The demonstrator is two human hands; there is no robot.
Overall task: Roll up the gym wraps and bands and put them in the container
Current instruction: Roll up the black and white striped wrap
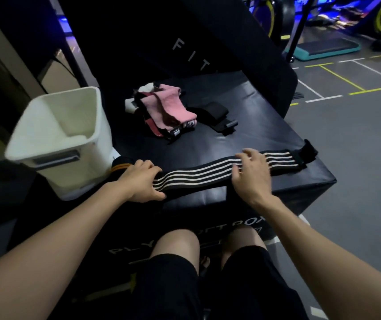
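A long black wrap with white stripes (198, 174) lies stretched flat along the near edge of the black soft plyo box (242, 139). My left hand (142, 181) pinches its left end between thumb and fingers. My right hand (251, 174) rests on the wrap further right, fingers spread and relaxed. The wrap's black fastening tab (307, 153) sits at the box's right corner. A white plastic container (62, 139) stands at the left. Pink wraps (166, 109) and a black strap (217, 112) lie in a heap further back.
A black and orange band (121, 167) lies between the container and my left hand. A tall black pad (184, 38) rises behind the box. Grey gym floor with painted lines, a teal step platform (323, 48) and exercise bikes are to the right.
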